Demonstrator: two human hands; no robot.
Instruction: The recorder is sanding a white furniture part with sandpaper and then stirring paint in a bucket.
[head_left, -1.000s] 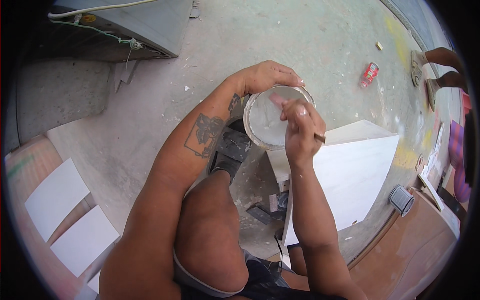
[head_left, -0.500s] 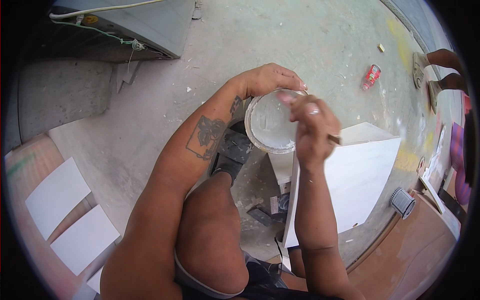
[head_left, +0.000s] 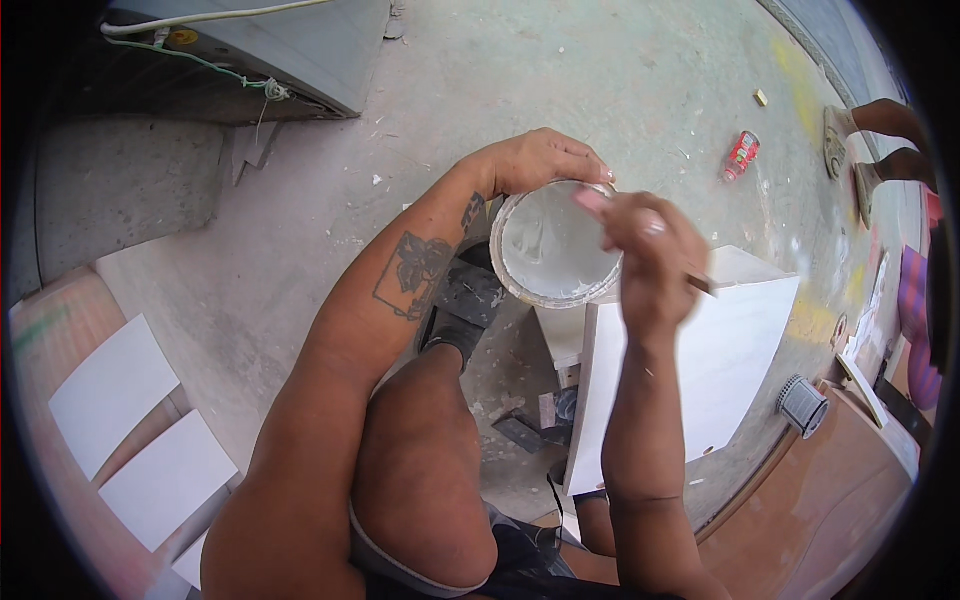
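Observation:
A round bucket (head_left: 548, 301) of whitish paste (head_left: 548, 240) stands tilted in front of my legs, its rim smeared with the same stuff. Over the far edge of that rim curl the fingers of my left hand (head_left: 540, 160), gripping it. My right hand (head_left: 660, 255) is closed at the bucket's right side, slightly blurred. A brown handle end (head_left: 703, 285) sticks out behind its fist; the tool's working end is hidden, so I cannot tell its kind. Ridges and smears mark the paste surface.
A large white panel (head_left: 720, 350) stands by my right forearm. White sheets (head_left: 170, 480) lie at the left. On the floor are a red can (head_left: 742, 152) and a grey tub (head_left: 804, 405). Another person's feet (head_left: 845, 140) are at the far right. A grey cabinet (head_left: 300, 60) stands far left.
My right hand has shifted to the right, toward the bucket's right rim, exposing more of the paste. The left hand keeps its hold with almost no movement.

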